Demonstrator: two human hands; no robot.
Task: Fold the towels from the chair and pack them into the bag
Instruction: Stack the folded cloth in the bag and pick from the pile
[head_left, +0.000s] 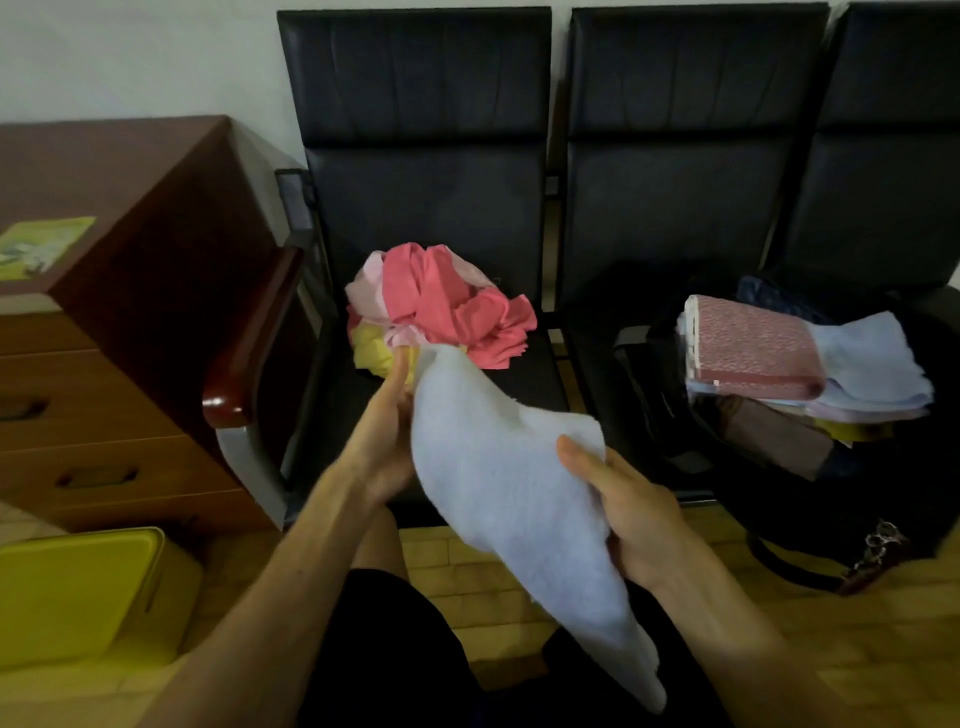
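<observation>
White towel (498, 493) — left hand (387, 441), right hand (634, 514), each grip clamped on it — before black chair (415, 156).

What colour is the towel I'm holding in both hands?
Pale bluish-white, plain with no pattern; the towel shows best in the head view.

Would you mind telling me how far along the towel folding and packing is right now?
Done: folded towels, a red patterned towel and a light blue towel on top, sit stacked in the black bag. In hand: the left hand and right hand hold a pale blue towel, not yet folded flat. Left: a crumpled heap of pink and yellow towels lies on the chair seat.
</observation>
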